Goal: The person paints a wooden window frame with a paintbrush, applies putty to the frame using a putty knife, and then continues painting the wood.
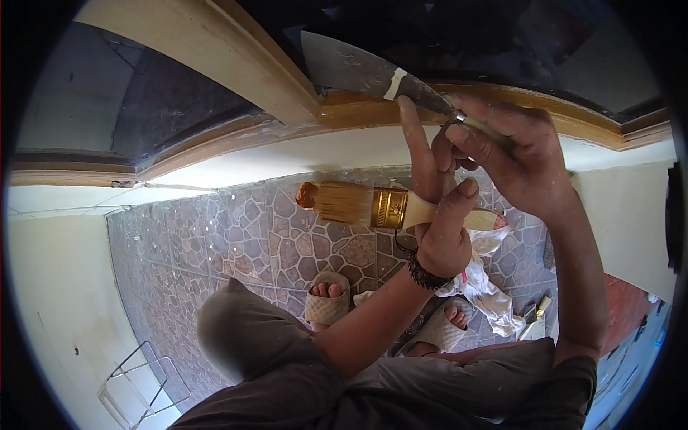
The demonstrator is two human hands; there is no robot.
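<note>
My left hand (446, 233) is closed around the pale handle of a flat paintbrush (389, 208). The brush lies nearly level, its bristles pointing left with orange-brown paint on the tip. My left index finger stretches up to the lower edge of a putty knife (358, 70) blade. My right hand (517, 154) grips that knife by its handle, mostly hidden behind the fingers. Its wide metal blade points up and left, with a whitish band across it. Behind the blade runs a brown wooden window frame (365, 113).
Dark glass (444, 36) fills the window above the sill. A white cloth (491, 297) lies on the stone-patterned floor (236, 222) beside my slippered feet (327, 297). Another brush (542, 308) rests to the right. At lower left stands a metal-framed rack (147, 380).
</note>
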